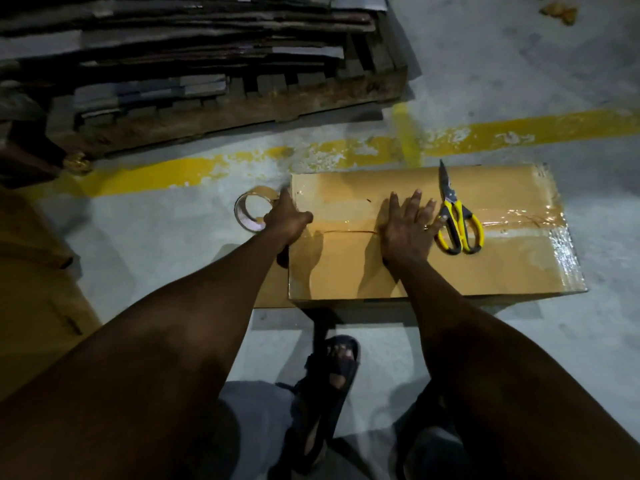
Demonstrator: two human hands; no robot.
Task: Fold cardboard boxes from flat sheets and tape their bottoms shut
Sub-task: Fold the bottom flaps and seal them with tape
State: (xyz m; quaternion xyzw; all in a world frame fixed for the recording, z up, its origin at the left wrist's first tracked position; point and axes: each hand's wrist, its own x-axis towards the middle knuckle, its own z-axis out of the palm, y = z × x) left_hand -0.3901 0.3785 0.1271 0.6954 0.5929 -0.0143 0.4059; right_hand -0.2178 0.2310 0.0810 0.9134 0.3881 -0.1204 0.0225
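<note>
A brown cardboard box [512,268] stands on the floor with its flaps closed and facing up. Shiny clear tape [519,216] runs along its centre seam and over the right end. My right hand [407,230] lies flat on the seam with fingers spread. At the box's left edge, my left hand [289,220] grips a roll of tape [251,211] that hangs just past the box. Yellow-handled scissors [457,220] rest on the box right of my right hand, blades pointing away.
A wooden pallet [242,109] stacked with flat cardboard sheets [173,39] fills the upper left. A yellow floor line [519,133] runs behind the box. More brown cardboard [31,271] sits at the left edge. My sandalled foot [337,372] is just in front of the box.
</note>
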